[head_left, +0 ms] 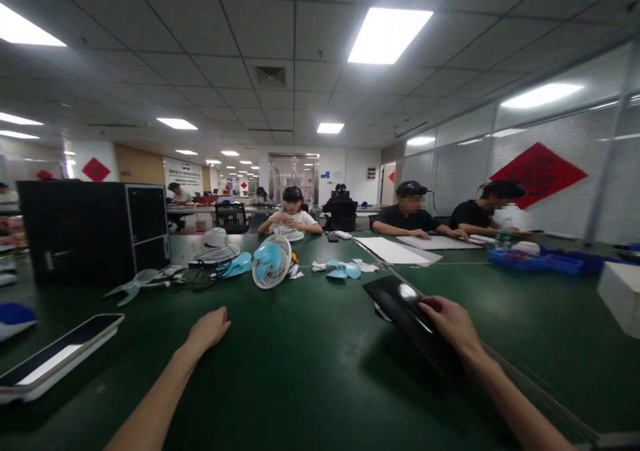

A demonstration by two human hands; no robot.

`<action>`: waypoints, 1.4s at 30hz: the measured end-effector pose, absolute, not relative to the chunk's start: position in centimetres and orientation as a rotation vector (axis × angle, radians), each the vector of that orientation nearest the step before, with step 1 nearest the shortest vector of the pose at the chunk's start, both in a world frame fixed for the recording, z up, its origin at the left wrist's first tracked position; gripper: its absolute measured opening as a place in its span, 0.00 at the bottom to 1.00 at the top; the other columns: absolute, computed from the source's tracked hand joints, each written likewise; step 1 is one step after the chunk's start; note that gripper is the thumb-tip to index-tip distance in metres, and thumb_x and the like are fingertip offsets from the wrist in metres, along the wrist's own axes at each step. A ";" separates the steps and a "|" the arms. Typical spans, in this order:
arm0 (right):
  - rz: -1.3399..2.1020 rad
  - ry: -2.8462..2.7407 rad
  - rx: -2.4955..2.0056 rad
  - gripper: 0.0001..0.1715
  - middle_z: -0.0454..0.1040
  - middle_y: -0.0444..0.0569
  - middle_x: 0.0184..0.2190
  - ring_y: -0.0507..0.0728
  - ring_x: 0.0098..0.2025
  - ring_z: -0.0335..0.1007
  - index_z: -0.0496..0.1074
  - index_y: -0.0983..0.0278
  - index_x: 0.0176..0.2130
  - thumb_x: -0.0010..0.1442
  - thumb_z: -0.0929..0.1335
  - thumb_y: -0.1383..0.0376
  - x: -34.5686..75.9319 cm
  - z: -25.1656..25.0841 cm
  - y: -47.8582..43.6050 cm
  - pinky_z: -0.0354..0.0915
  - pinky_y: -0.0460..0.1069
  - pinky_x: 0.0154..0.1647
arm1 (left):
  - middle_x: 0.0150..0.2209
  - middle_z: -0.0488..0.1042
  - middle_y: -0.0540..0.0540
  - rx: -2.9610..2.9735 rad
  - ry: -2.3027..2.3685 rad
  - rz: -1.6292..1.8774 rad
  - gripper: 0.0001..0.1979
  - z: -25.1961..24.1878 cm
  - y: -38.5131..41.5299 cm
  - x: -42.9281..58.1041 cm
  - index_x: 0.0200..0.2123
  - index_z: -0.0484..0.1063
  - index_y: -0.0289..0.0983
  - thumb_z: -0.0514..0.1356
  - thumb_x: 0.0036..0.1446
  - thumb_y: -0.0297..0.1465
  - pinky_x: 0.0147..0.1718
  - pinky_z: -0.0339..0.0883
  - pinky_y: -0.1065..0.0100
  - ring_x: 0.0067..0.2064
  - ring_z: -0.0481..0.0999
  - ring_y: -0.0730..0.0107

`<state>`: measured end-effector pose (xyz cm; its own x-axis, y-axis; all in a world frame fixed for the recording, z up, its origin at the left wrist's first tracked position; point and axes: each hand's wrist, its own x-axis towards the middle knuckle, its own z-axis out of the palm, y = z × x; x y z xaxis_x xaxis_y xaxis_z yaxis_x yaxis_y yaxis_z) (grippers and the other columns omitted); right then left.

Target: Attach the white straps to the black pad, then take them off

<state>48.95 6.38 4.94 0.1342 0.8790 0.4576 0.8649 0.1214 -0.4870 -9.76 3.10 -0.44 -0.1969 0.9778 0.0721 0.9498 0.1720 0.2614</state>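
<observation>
My right hand (pixel 453 323) grips the right edge of a flat, glossy black panel (pixel 400 314), thumb on top. The panel is tilted above the green table (pixel 300 377) and casts a shadow there. A small pale thing (pixel 383 312), mostly hidden, shows under its left edge. My left hand (pixel 210 327) rests on the table with its fingers curled closed, and nothing shows in them. Beyond it lie a fan head (pixel 271 261) with light blue blades in a white guard, a loose blue blade piece (pixel 343 269) and a translucent blade piece (pixel 133 285).
A black computer case (pixel 80 234) stands at the left, with a phone-like device (pixel 63 354) nearer. White sheets (pixel 395 251), blue trays (pixel 535 261) and a white box (pixel 620 294) are at the right. Co-workers sit across the table, one (pixel 291 219) handling a white guard.
</observation>
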 end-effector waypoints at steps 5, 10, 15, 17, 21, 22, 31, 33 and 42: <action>-0.036 -2.033 -1.435 0.16 0.78 0.53 0.39 0.61 0.42 0.70 0.77 0.66 0.40 0.57 0.65 0.60 40.1 5.8 5.7 0.62 0.51 0.44 | 0.38 0.75 0.43 1.908 2.322 0.368 0.06 -0.5 3.1 -9.8 0.34 0.65 0.38 0.52 0.59 0.34 0.30 0.60 0.69 0.37 0.75 0.64; 0.029 -2.222 -1.222 0.15 0.78 0.51 0.38 0.59 0.42 0.69 0.77 0.64 0.40 0.59 0.64 0.61 32.9 5.5 5.4 0.61 0.50 0.42 | 0.37 0.76 0.44 1.918 2.316 0.375 0.06 -0.8 3.4 -10.1 0.33 0.64 0.39 0.52 0.59 0.34 0.30 0.61 0.69 0.37 0.75 0.64; 0.067 -2.291 -1.106 0.13 0.78 0.49 0.37 0.58 0.41 0.68 0.77 0.63 0.40 0.57 0.67 0.62 29.0 4.8 5.6 0.59 0.49 0.42 | 0.36 0.76 0.44 1.916 2.313 0.400 0.05 -0.8 3.4 -10.0 0.32 0.65 0.39 0.53 0.58 0.34 0.30 0.61 0.68 0.36 0.75 0.63; 0.093 -2.326 -1.078 0.13 0.78 0.49 0.37 0.58 0.41 0.68 0.77 0.62 0.41 0.57 0.67 0.62 28.1 4.6 5.6 0.58 0.49 0.42 | 0.36 0.76 0.44 1.908 2.316 0.419 0.05 -0.7 3.3 -9.9 0.32 0.65 0.39 0.53 0.58 0.34 0.31 0.61 0.68 0.36 0.75 0.63; 0.130 -2.404 -1.028 0.12 0.77 0.48 0.36 0.58 0.41 0.67 0.77 0.62 0.41 0.57 0.68 0.62 26.6 4.1 5.4 0.58 0.48 0.41 | 0.35 0.75 0.43 1.926 2.299 0.471 0.06 -0.5 3.0 -9.6 0.32 0.67 0.38 0.54 0.57 0.33 0.31 0.62 0.67 0.35 0.74 0.62; 0.135 -2.428 -1.010 0.12 0.77 0.48 0.36 0.58 0.41 0.67 0.77 0.61 0.41 0.57 0.68 0.61 26.2 4.0 5.4 0.58 0.48 0.41 | 0.35 0.75 0.43 1.942 2.290 0.491 0.06 -0.4 3.0 -9.4 0.33 0.67 0.37 0.53 0.57 0.33 0.31 0.62 0.66 0.35 0.74 0.62; 0.155 -2.532 -1.011 0.14 0.78 0.49 0.38 0.59 0.44 0.68 0.77 0.61 0.43 0.57 0.68 0.61 23.6 2.3 5.8 0.59 0.48 0.44 | 0.50 0.70 0.44 2.238 1.752 0.752 0.24 1.2 1.7 -4.1 0.48 0.71 0.40 0.54 0.55 0.48 0.52 0.60 0.63 0.53 0.68 0.60; 0.152 -2.526 -1.026 0.13 0.78 0.49 0.38 0.59 0.44 0.68 0.77 0.61 0.42 0.57 0.68 0.61 23.4 2.2 5.7 0.60 0.48 0.44 | 0.55 0.66 0.43 2.231 1.614 0.743 0.28 1.4 1.2 -2.8 0.52 0.68 0.40 0.57 0.52 0.49 0.56 0.57 0.61 0.56 0.65 0.58; -0.097 -2.233 -1.300 0.19 0.73 0.48 0.45 0.56 0.48 0.67 0.71 0.59 0.48 0.57 0.68 0.58 28.1 3.1 7.3 0.60 0.46 0.50 | 0.61 0.61 0.41 2.205 1.531 0.645 0.41 1.0 0.4 0.1 0.58 0.64 0.40 0.64 0.42 0.51 0.61 0.52 0.56 0.61 0.59 0.52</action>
<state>28.15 7.33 3.11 -0.3817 0.7833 0.4906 0.8229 0.5297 -0.2055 0.07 0.35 0.96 0.3017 0.9409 0.1536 0.7670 -0.3353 0.5471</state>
